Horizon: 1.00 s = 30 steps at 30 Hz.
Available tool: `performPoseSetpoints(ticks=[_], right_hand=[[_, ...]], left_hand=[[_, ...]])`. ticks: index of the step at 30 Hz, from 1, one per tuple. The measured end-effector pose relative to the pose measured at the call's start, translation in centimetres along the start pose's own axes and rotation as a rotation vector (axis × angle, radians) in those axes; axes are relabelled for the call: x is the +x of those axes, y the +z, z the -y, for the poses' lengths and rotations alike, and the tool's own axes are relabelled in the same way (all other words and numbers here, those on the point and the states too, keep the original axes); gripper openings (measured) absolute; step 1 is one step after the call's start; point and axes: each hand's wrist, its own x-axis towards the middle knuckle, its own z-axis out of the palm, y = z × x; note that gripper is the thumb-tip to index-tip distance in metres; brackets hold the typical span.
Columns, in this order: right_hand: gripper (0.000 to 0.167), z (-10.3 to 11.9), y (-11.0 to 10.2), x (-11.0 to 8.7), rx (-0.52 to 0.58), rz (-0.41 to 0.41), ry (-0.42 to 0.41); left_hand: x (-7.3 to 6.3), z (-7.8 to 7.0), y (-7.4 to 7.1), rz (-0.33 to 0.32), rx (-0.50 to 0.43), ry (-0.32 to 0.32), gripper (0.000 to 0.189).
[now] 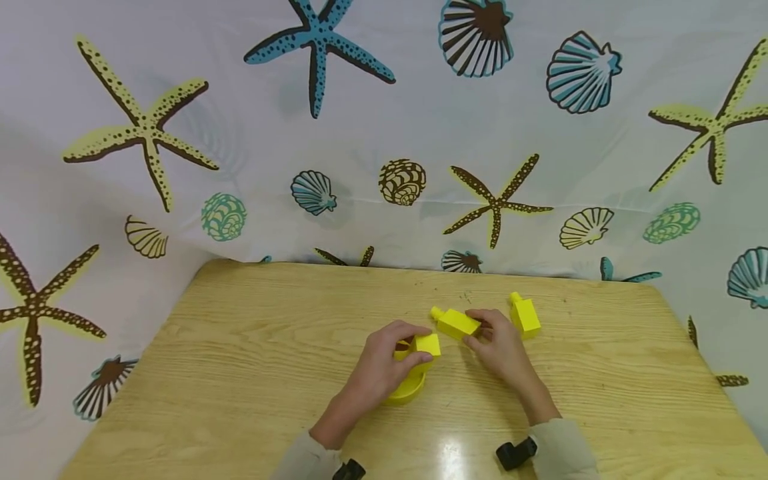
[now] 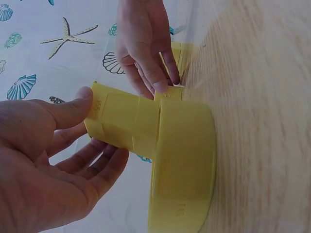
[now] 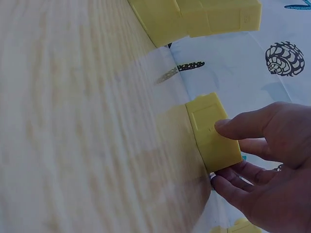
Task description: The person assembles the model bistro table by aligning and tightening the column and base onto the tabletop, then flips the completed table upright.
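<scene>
My left hand (image 1: 377, 365) pinches a yellow toy bottle (image 1: 428, 345) between thumb and fingers, its flat end facing up. The other end of that bottle meets the rim of a round yellow dish (image 1: 407, 395); how far it sits inside is hidden. In the left wrist view, raised digits show on the bottle (image 2: 119, 114) and on the dish wall (image 2: 182, 170). To the right, my right hand (image 1: 499, 347) holds the base end of a second yellow bottle (image 1: 456, 324), which lies on the table with its neck toward the far left.
A third yellow bottle (image 1: 525, 317) lies just beyond my right hand, neck pointing away. The wooden table (image 1: 252, 373) ends at a white curtain (image 1: 360, 133) printed with starfish and shells. Dark devices are strapped on both wrists.
</scene>
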Motion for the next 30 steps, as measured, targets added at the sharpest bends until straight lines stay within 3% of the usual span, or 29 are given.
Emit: performPoseSetpoints(ticks=[7,13,23,30], right_hand=[[0.044,0.0,0.1,0.0,-0.027,0.002,0.061],[0.039,0.1,-0.2,-0.1,-0.026,-0.030,0.060],[0.023,0.9,-0.9,-0.6,0.058,-0.089,-0.034],[0.025,1.4,-1.0,-0.8,0.154,-0.083,-0.053]], left_hand=[[-0.3,0.5,-0.7,0.086,-0.075,0.003,0.032],[-0.6,0.7,-0.9,0.141,-0.087,0.000,0.032],[-1.1,0.3,0.1,0.013,-0.043,-0.034,0.034],[-1.2,0.3,0.1,0.016,-0.048,-0.025,0.035]])
